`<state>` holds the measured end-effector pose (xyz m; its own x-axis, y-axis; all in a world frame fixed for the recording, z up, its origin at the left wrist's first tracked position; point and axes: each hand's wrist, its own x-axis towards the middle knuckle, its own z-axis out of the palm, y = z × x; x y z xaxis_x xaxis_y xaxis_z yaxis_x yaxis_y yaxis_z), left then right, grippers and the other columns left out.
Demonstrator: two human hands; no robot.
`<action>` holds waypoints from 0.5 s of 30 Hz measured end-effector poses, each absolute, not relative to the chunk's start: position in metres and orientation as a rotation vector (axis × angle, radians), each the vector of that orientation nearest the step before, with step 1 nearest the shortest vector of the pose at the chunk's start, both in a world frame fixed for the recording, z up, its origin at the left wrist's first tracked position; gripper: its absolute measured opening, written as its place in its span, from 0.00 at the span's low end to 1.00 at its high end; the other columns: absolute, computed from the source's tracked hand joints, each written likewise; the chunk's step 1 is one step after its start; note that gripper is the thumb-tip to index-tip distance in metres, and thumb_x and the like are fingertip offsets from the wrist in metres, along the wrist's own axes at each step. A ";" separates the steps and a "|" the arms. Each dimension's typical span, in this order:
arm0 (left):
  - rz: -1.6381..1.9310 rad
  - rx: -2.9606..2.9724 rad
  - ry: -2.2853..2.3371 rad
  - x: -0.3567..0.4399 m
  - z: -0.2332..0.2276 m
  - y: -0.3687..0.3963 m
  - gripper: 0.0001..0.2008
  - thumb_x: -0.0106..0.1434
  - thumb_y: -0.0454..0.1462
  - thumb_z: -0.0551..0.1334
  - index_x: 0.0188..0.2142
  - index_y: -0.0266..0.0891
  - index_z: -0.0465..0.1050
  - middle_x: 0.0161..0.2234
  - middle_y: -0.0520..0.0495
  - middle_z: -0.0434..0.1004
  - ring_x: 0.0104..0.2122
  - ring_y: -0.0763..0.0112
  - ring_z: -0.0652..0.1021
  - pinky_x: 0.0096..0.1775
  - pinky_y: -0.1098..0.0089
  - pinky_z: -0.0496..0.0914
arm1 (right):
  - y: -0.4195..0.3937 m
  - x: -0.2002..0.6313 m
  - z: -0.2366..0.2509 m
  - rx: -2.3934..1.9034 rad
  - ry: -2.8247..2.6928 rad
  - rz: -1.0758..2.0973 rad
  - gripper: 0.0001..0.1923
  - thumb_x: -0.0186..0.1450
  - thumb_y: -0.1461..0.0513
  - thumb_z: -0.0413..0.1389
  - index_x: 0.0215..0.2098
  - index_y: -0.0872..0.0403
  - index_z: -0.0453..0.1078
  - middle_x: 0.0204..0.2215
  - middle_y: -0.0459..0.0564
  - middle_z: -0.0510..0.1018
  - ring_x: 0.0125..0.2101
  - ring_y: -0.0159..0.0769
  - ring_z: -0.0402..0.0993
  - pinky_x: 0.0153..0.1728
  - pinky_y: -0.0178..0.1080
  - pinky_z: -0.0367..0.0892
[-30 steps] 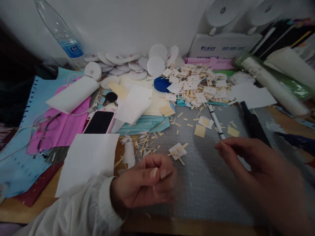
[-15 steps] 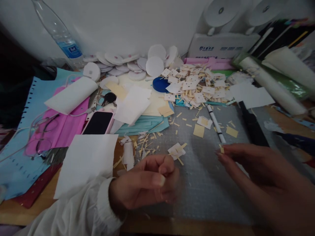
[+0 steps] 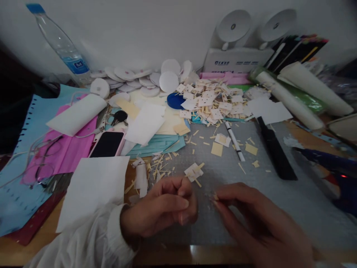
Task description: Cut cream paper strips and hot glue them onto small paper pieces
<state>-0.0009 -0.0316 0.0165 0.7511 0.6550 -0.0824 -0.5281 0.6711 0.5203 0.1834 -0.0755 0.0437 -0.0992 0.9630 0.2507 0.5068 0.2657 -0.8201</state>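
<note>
My right hand (image 3: 259, 223) pinches a tiny pale-yellow paper strip (image 3: 215, 196) between thumb and fingertips, low over the grey cutting mat (image 3: 223, 175). To its left, my left hand (image 3: 164, 204) is closed, thumb pressed on the curled fingers; what they hold, if anything, is hidden. Just beyond the hands lies a small white card (image 3: 192, 172) with yellow strips stuck out from it. Yellow paper squares (image 3: 216, 149) and loose strips are scattered farther back, beside a white pen (image 3: 235, 141).
A heap of small white cards with yellow strips (image 3: 206, 101) rises at the back, beside white discs (image 3: 169, 82). A black blade-shaped object (image 3: 276, 152) and a dark-blue glue gun (image 3: 323, 160) lie right. Left are a phone (image 3: 107, 144), white paper (image 3: 93, 190) and a bottle (image 3: 63, 44).
My right hand has moved left and nearer to me with the strip, toward my left hand. My left hand stays closed in about the same place. The view has shifted slightly.
</note>
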 end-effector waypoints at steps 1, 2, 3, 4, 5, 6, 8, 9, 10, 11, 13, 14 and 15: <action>0.665 0.498 0.257 -0.001 0.017 -0.032 0.10 0.59 0.33 0.61 0.27 0.39 0.57 0.18 0.56 0.61 0.20 0.78 0.60 0.27 0.73 0.56 | -0.077 0.182 0.045 -1.364 -1.716 0.727 0.11 0.62 0.66 0.56 0.41 0.44 0.68 0.33 0.39 0.76 0.32 0.28 0.74 0.33 0.26 0.72; 0.656 0.509 0.239 -0.002 0.017 -0.032 0.10 0.59 0.34 0.61 0.28 0.39 0.58 0.18 0.56 0.60 0.20 0.78 0.60 0.27 0.73 0.56 | -0.077 0.181 0.047 -1.370 -1.698 0.738 0.11 0.62 0.66 0.56 0.40 0.44 0.68 0.32 0.39 0.76 0.32 0.28 0.74 0.33 0.26 0.72; 0.656 0.539 0.234 -0.002 0.018 -0.033 0.10 0.60 0.35 0.62 0.28 0.39 0.59 0.18 0.56 0.60 0.20 0.78 0.60 0.27 0.73 0.56 | -0.078 0.181 0.048 -1.366 -1.683 0.747 0.11 0.62 0.66 0.56 0.40 0.44 0.68 0.32 0.40 0.76 0.32 0.28 0.73 0.32 0.26 0.71; 0.671 0.600 0.251 -0.003 0.019 -0.033 0.10 0.60 0.37 0.62 0.28 0.38 0.61 0.19 0.56 0.60 0.20 0.77 0.61 0.27 0.73 0.57 | -0.077 0.180 0.050 -1.353 -1.672 0.757 0.10 0.61 0.66 0.56 0.39 0.44 0.68 0.31 0.40 0.75 0.31 0.27 0.73 0.32 0.26 0.71; 0.705 0.699 0.296 -0.004 0.020 -0.034 0.09 0.60 0.37 0.63 0.29 0.38 0.63 0.21 0.55 0.61 0.22 0.76 0.62 0.28 0.73 0.58 | -0.077 0.180 0.051 -1.334 -1.663 0.775 0.09 0.61 0.66 0.56 0.38 0.45 0.68 0.31 0.40 0.75 0.31 0.27 0.73 0.31 0.25 0.71; 0.755 0.845 0.365 -0.006 0.021 -0.034 0.07 0.60 0.37 0.63 0.29 0.38 0.66 0.23 0.53 0.63 0.24 0.75 0.65 0.30 0.73 0.60 | -0.076 0.180 0.052 -1.314 -1.654 0.797 0.09 0.61 0.67 0.55 0.36 0.46 0.68 0.30 0.40 0.74 0.31 0.27 0.73 0.31 0.25 0.71; 0.877 1.244 0.518 -0.009 0.024 -0.033 0.01 0.60 0.34 0.64 0.32 0.38 0.73 0.28 0.49 0.68 0.30 0.72 0.69 0.33 0.71 0.62 | -0.075 0.179 0.053 -1.275 -1.630 0.844 0.08 0.61 0.67 0.55 0.35 0.47 0.67 0.28 0.40 0.74 0.30 0.27 0.73 0.30 0.25 0.71; 0.938 1.450 0.575 -0.011 0.026 -0.033 0.03 0.60 0.32 0.64 0.35 0.40 0.75 0.30 0.48 0.69 0.32 0.71 0.70 0.35 0.71 0.63 | -0.074 0.179 0.054 -1.252 -1.622 0.867 0.08 0.61 0.68 0.55 0.34 0.47 0.67 0.27 0.41 0.73 0.29 0.27 0.73 0.30 0.25 0.71; 0.998 1.627 0.607 -0.013 0.027 -0.033 0.07 0.60 0.30 0.64 0.38 0.41 0.76 0.31 0.47 0.70 0.33 0.70 0.71 0.36 0.70 0.64 | -0.073 0.179 0.054 -1.227 -1.620 0.888 0.08 0.61 0.68 0.56 0.34 0.48 0.67 0.27 0.41 0.73 0.29 0.28 0.73 0.29 0.26 0.71; 1.048 1.763 0.622 -0.016 0.028 -0.032 0.10 0.60 0.29 0.63 0.40 0.42 0.77 0.31 0.47 0.70 0.33 0.70 0.71 0.36 0.70 0.65 | -0.072 0.179 0.055 -1.196 -1.626 0.904 0.08 0.60 0.68 0.56 0.33 0.48 0.67 0.27 0.41 0.74 0.28 0.27 0.73 0.29 0.26 0.71; 1.137 1.918 0.618 -0.019 0.029 -0.031 0.13 0.61 0.28 0.61 0.43 0.42 0.76 0.30 0.47 0.70 0.32 0.69 0.71 0.35 0.69 0.65 | -0.069 0.178 0.056 -1.125 -1.648 0.931 0.08 0.60 0.69 0.56 0.33 0.49 0.67 0.26 0.41 0.74 0.27 0.27 0.73 0.28 0.26 0.71; 1.164 1.958 0.612 -0.021 0.030 -0.031 0.13 0.61 0.28 0.61 0.44 0.42 0.76 0.30 0.47 0.70 0.32 0.69 0.71 0.35 0.68 0.65 | -0.068 0.178 0.057 -1.092 -1.664 0.944 0.09 0.59 0.70 0.56 0.32 0.50 0.67 0.26 0.41 0.74 0.27 0.27 0.74 0.28 0.26 0.71; 1.182 1.987 0.600 -0.022 0.029 -0.031 0.13 0.61 0.29 0.60 0.44 0.41 0.77 0.30 0.47 0.70 0.31 0.69 0.71 0.34 0.68 0.65 | -0.067 0.178 0.058 -1.065 -1.679 0.957 0.09 0.59 0.71 0.56 0.33 0.50 0.67 0.26 0.41 0.75 0.27 0.26 0.74 0.28 0.26 0.71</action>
